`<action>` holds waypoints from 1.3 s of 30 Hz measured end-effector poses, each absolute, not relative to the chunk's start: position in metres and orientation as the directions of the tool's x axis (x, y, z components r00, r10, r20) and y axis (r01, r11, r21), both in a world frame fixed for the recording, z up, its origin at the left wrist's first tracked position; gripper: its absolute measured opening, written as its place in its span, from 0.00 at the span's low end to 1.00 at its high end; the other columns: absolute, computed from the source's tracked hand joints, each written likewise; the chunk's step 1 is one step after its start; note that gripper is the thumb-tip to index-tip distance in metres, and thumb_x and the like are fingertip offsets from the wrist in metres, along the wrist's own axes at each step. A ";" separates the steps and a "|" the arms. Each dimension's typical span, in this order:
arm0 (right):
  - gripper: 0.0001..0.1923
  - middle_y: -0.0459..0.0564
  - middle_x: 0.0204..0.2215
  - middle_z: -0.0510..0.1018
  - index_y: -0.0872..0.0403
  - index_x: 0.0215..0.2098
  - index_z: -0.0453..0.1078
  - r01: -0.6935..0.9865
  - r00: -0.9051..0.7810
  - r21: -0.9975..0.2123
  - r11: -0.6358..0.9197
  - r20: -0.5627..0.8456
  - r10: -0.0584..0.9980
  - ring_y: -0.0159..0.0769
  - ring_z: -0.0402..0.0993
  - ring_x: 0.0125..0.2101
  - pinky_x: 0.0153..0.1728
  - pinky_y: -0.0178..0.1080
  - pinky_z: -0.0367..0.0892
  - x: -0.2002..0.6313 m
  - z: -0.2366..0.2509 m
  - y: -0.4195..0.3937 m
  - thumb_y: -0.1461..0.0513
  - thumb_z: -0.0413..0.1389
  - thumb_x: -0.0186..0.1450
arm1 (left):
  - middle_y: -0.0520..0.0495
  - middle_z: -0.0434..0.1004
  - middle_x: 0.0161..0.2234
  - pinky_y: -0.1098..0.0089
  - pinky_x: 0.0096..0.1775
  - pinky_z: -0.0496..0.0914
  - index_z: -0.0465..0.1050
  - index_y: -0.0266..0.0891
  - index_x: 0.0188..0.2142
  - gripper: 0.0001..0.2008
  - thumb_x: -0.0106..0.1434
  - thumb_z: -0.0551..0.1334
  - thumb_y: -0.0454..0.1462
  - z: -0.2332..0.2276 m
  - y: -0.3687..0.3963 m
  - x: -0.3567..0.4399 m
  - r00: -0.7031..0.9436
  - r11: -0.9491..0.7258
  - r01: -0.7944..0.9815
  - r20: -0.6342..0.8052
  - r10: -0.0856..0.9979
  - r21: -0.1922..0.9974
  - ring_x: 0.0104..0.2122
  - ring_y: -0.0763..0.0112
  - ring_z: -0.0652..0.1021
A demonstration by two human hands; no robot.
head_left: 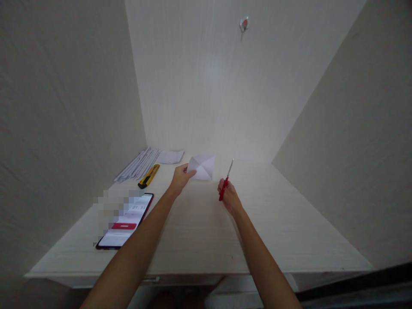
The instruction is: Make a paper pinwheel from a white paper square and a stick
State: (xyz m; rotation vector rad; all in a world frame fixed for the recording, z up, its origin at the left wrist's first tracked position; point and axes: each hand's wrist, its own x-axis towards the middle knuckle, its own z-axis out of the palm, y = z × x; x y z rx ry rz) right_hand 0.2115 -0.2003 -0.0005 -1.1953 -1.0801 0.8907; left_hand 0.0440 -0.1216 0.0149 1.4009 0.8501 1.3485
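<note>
The left hand (pixel 180 177) pinches a creased white paper (pixel 202 166) by its left corner, thumb and fingers pressed together on it. The paper is held up just above the desk (pixel 199 231), near the middle of the far edge, and shows fold lines crossing at its centre. The right hand (pixel 229 197) is closed around the red handles of the scissors (pixel 225 182), fingers curled tight; the blades point up and away, their tip just right of the paper and not touching it. Whether the blades are parted cannot be told, as they look like one thin line. The hands are near each other, with the paper between the left hand and the scissors' tip.

Toward the far left corner of the desk lies a bundle of folded paper strips (pixel 138 165), and just right of it a flat white sheet (pixel 170 157) against the far edge. A yellow and black knife (pixel 148 176) lies beside the strips, angled toward the left edge. Nearer the front left corner a phone (pixel 127 221) lies face up, its screen lit with a red bar on it; part of it is blurred. On the wall behind the desk, high up, a small hook (pixel 243 24) is fixed.
</note>
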 end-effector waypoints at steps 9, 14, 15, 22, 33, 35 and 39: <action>0.19 0.40 0.17 0.56 0.55 0.30 0.61 -0.123 0.168 -0.973 0.193 0.171 0.971 0.25 0.52 0.18 0.19 0.32 0.50 0.206 0.003 -0.207 0.47 0.52 0.53 | 0.46 0.75 0.32 0.68 0.36 0.67 0.71 0.32 0.34 0.16 0.43 0.63 0.35 0.019 -0.126 0.047 0.168 -0.255 -0.173 0.284 0.944 0.951 0.30 0.71 0.74; 0.16 0.39 0.16 0.57 0.55 0.26 0.62 -0.125 0.313 -0.962 0.242 0.193 0.930 0.24 0.50 0.16 0.17 0.32 0.45 0.205 0.002 -0.201 0.50 0.55 0.51 | 0.47 0.75 0.29 0.69 0.35 0.66 0.72 0.32 0.31 0.14 0.43 0.63 0.36 0.023 -0.130 0.048 0.219 -0.246 -0.165 0.278 0.935 0.955 0.28 0.73 0.73; 0.16 0.39 0.15 0.57 0.55 0.26 0.63 -0.120 0.329 -0.964 0.239 0.189 0.925 0.24 0.50 0.15 0.17 0.32 0.45 0.206 0.003 -0.201 0.51 0.56 0.50 | 0.48 0.74 0.29 0.70 0.34 0.66 0.72 0.32 0.31 0.13 0.43 0.63 0.36 0.023 -0.130 0.048 0.232 -0.243 -0.158 0.275 0.933 0.957 0.28 0.73 0.73; 0.12 0.40 0.15 0.61 0.55 0.20 0.60 -0.113 0.304 -0.959 0.261 0.217 0.928 0.22 0.50 0.15 0.16 0.32 0.44 0.206 0.009 -0.206 0.57 0.58 0.48 | 0.50 0.71 0.23 0.73 0.29 0.64 0.72 0.32 0.28 0.12 0.47 0.61 0.40 0.022 -0.134 0.058 0.239 -0.239 -0.187 0.280 0.930 0.953 0.24 0.75 0.70; 0.15 0.40 0.16 0.61 0.54 0.20 0.55 -0.290 0.374 -0.909 0.301 0.182 0.909 0.22 0.53 0.14 0.15 0.31 0.48 0.211 0.009 -0.205 0.56 0.57 0.49 | 0.46 0.72 0.22 0.74 0.26 0.62 0.69 0.30 0.24 0.12 0.48 0.62 0.41 0.006 -0.151 0.079 0.436 -0.061 -0.301 0.194 0.878 0.952 0.23 0.75 0.71; 0.15 0.40 0.16 0.61 0.55 0.20 0.56 -0.299 0.368 -0.913 0.279 0.159 0.916 0.22 0.54 0.14 0.15 0.31 0.48 0.210 0.009 -0.205 0.55 0.57 0.50 | 0.47 0.71 0.19 0.73 0.24 0.61 0.69 0.31 0.22 0.12 0.50 0.61 0.41 0.003 -0.152 0.080 0.429 -0.103 -0.259 0.210 0.879 0.960 0.21 0.76 0.70; 0.18 0.42 0.17 0.63 0.55 0.21 0.58 -0.266 0.327 -0.934 0.239 0.146 0.934 0.23 0.54 0.14 0.15 0.31 0.49 0.209 0.010 -0.206 0.49 0.53 0.52 | 0.49 0.69 0.15 0.74 0.21 0.59 0.68 0.32 0.19 0.13 0.51 0.60 0.42 0.006 -0.152 0.079 0.389 -0.190 -0.192 0.253 0.886 0.963 0.16 0.78 0.66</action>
